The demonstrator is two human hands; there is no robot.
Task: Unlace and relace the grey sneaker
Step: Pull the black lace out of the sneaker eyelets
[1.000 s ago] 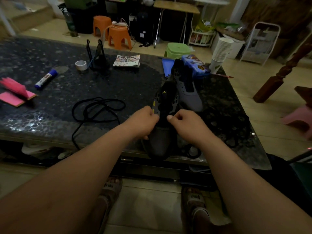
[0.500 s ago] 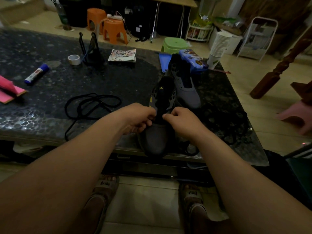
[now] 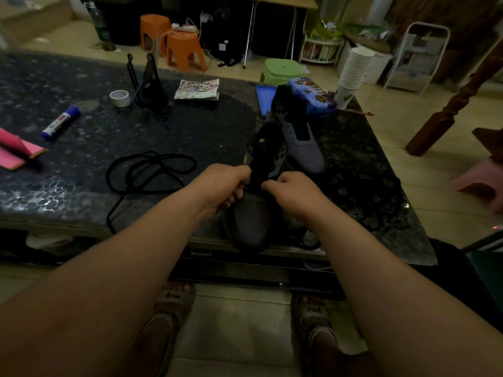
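While the grey sneaker (image 3: 251, 224) sits at the near edge of the counter (image 3: 81, 208), toe pointing at the person, both hands meet over its lowest eyelets, just above the toe cap. The step looks like work on the bottom row. To do it well, each side should be drawn evenly, the sneaker kept flat and steady, and the tongue kept centred so the rows line up.

The left hand (image 3: 223, 186) has a tight grip, fingers curled under and thumb pressed to forefinger against the left eyelet edge. The right hand (image 3: 292, 193) mirrors it, pinching at the right edge with knuckles up. The dim light makes it impossible to tell whether a lace end lies between the fingertips.

A black lace (image 3: 152, 170) lies loose in loops on the counter, just left of the left hand and apart from it. A second sneaker (image 3: 302, 142) stands behind the first, slightly to the right. A glue stick (image 3: 61, 122) and tape roll (image 3: 119, 97) lie well off to the left.
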